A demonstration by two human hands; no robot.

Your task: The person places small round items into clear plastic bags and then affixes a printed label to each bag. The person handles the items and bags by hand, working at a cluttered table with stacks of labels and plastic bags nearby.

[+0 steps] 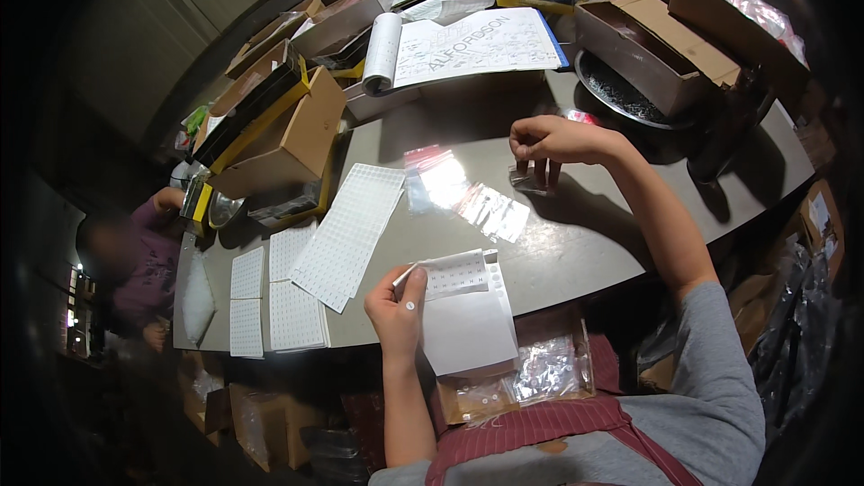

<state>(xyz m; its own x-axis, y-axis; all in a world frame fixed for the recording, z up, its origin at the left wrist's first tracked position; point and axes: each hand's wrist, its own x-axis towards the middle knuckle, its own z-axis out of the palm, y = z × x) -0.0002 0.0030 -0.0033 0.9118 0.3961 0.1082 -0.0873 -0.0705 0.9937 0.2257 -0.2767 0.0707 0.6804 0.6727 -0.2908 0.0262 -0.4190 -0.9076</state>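
Holding sticker sheet [463, 306], long axis toward table [576, 243], left hand [398, 306]

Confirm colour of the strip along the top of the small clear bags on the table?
Red, on the small clear bags lying flat mid-table; the head view shows it.

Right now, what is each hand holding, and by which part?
Left hand pinches sticker sheets by their left edge. Right hand grips a small clear bag at its top.

The left hand [399, 306] is gripping a white sticker sheet [463, 310] at the grey tabletop's [576, 243] near edge. The right hand [551, 139] is pinching a small clear bag [529, 178] farther out, with more clear bags [459, 193] lying between the hands and dotted sheets [346, 234] lying to the left.
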